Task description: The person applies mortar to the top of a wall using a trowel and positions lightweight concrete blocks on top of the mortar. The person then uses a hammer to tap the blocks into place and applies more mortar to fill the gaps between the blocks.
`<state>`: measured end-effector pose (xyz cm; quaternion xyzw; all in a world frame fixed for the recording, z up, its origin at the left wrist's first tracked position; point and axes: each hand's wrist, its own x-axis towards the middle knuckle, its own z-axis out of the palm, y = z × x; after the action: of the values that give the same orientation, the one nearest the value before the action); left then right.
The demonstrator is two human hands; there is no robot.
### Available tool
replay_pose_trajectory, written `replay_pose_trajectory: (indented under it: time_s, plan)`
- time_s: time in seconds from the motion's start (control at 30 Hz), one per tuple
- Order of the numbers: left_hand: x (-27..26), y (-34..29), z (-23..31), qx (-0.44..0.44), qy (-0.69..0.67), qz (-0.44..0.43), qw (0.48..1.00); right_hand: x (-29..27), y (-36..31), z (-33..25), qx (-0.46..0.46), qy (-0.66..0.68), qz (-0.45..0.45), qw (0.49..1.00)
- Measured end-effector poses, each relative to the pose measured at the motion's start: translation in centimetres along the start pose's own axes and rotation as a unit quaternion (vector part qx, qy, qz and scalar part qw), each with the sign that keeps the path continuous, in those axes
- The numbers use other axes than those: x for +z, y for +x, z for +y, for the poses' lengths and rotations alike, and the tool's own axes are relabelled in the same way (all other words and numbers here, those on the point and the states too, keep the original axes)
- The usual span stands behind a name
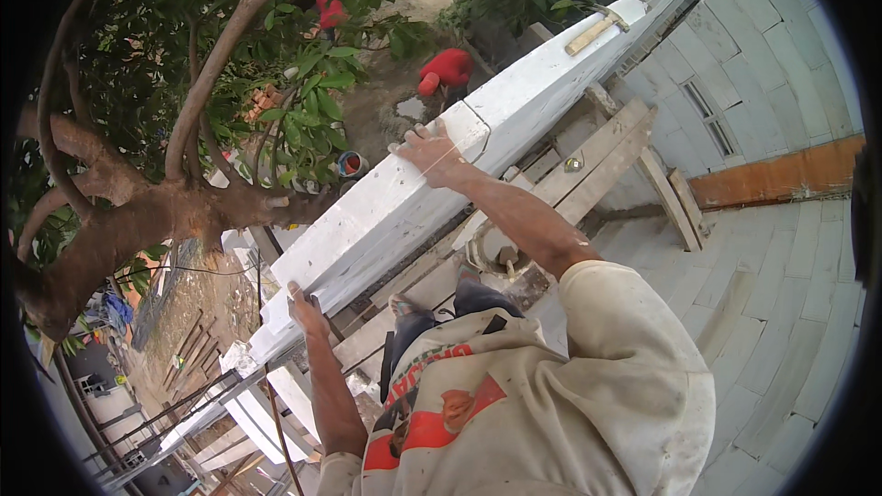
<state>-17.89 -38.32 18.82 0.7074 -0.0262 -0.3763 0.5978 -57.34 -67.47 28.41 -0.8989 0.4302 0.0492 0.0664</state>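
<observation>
A long white building block lies along the top of a narrow wall, its far end against another white block. A dark line marks the joint between them. My right hand lies across the block near this joint, fingers bent over the outer edge. At the block's nearer left end, my left hand grips the side and top edge, its fingers partly hidden. Farther along the wall top rests a hammer with a wooden handle, out of reach of both hands.
Beneath me are wooden planks, with a mortar-smeared bucket beside my legs. Tree branches hang close to the wall on the left. Down on the ground, a person in red bends over. A pale block wall rises on the right.
</observation>
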Motion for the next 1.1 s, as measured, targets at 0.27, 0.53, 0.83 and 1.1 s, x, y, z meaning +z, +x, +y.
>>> replay_pose_trajectory:
  time_s: [0.27, 0.53, 0.83, 1.1]
  plan:
    - [1.2, -0.5, 0.9, -0.005, 0.025, -0.01, 1.0, 0.7, -0.3, 0.3, 0.009, -0.003, 0.01, 1.0]
    - [1.2, -0.2, 1.2, 0.005, 0.023, 0.003, 1.0, 1.3, -0.1, 0.4, -0.01, -0.014, 0.019, 1.0]
    - [-4.0, -4.6, -1.2, -0.033, 0.094, -0.098, 0.99, 2.7, -14.3, 1.6, 0.142, 0.266, 0.187, 0.935]
    - [-21.6, -11.0, -16.2, -0.21, 0.482, -0.18, 0.832, 3.5, -21.7, 21.5, 0.543, 0.36, 0.224, 0.725]
